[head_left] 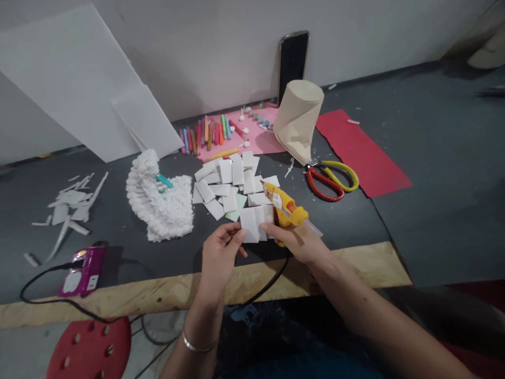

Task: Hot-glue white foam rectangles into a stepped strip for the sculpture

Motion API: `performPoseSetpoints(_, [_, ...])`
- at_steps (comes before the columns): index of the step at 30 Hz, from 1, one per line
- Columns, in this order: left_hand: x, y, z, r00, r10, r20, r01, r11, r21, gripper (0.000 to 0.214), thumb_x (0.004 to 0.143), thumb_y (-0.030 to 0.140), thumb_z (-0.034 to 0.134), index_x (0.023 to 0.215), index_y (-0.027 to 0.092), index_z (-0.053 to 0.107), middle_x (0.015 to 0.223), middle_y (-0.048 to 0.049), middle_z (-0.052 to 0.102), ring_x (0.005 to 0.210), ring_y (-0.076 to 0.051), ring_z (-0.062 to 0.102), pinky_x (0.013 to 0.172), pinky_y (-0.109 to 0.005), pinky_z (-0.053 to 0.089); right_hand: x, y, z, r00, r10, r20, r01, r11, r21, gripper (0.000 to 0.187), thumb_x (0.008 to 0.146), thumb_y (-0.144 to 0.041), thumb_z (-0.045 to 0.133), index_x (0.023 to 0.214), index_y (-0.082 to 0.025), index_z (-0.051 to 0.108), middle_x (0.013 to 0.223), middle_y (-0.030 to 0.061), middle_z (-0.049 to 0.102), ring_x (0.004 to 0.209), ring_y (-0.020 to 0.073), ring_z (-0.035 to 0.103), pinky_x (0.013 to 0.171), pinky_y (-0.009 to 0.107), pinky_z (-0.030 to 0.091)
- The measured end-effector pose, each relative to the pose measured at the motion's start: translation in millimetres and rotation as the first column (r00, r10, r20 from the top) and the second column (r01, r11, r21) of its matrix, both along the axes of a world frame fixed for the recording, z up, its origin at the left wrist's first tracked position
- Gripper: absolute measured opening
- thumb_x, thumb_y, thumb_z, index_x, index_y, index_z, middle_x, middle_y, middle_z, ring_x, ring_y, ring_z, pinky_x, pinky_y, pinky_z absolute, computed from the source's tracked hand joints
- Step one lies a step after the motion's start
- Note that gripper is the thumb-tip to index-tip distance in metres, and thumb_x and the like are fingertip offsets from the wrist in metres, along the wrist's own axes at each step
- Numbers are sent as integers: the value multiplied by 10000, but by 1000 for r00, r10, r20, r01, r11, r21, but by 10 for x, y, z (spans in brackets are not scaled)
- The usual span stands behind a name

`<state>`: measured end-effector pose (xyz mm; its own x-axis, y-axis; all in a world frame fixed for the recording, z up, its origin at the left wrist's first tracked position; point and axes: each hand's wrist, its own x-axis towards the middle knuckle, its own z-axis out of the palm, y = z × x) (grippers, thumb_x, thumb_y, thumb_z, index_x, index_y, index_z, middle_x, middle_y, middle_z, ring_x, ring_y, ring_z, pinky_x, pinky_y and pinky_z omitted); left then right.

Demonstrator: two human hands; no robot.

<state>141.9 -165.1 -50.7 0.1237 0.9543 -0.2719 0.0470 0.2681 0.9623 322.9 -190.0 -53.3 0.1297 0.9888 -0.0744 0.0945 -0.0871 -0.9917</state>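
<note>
My left hand [219, 252] pinches the left edge of a white paper piece [254, 223] held just above the dark table near its front edge. My right hand [298, 242] grips a yellow hot glue gun [286, 205], its nozzle pointing up-left toward the pile, and its thumb touches the same paper piece. Just beyond lies a pile of white paper rectangles [229, 184]. Left of the pile sits a ruffled white paper shape [160, 197] with a teal stick in it.
Red-and-yellow scissors [331, 179], a red paper sheet [361, 150], a beige paper roll [298, 118], coloured markers [209, 131] on pink paper, a phone [292, 60] leaning on the wall, white boards [82, 84], paper scraps [71, 205], a purple power strip [82, 271], a red stool [90, 350].
</note>
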Motion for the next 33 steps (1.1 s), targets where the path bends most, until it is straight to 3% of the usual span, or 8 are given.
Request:
performPoseSetpoints(9, [-16,1,7,999,-12,-36,12,1000,2,238,770,344,759,909,161,700,729,9,677,440,-56,544,448,-178,433,2,-8,30,1000,11,-18,-11,999,-36,175,824,-363,656,925,-227,609,812,4,634,719,181,563,673,346,473])
performPoseSetpoints(15, [-8,-1,11,1000,-12,-25,12,1000,-6,256,762,349,766,915,157,693,734,9,674,439,-58,539,447,-184,430,-4,-13,52,999,7,-46,-8,1000,-25,230,818,-353,658,1005,-234,599,853,7,647,759,193,574,678,345,476])
performPoseSetpoints(24, [0,-16,26,1000,-25,5,25,1000,0,246,798,362,739,935,168,677,802,4,677,460,-52,542,457,-186,443,-11,-6,57,1000,-25,-12,24,998,-59,200,804,-379,660,906,-220,596,775,7,612,670,183,542,629,349,469])
performPoseSetpoints(29, [35,-25,40,999,-24,21,24,1000,-1,291,804,407,723,984,181,686,872,-16,704,492,-60,549,491,-204,463,-16,-7,52,999,-31,-11,30,998,-48,230,798,-376,671,961,-224,612,859,30,657,805,220,598,699,369,497])
performPoseSetpoints(33, [69,-20,36,998,-57,2,57,998,5,303,804,434,716,977,186,705,887,-15,702,525,-64,542,502,-204,468,-26,-22,12,1000,-16,-25,15,999,-34,169,813,-379,667,835,-232,587,683,-3,600,637,189,573,568,341,479])
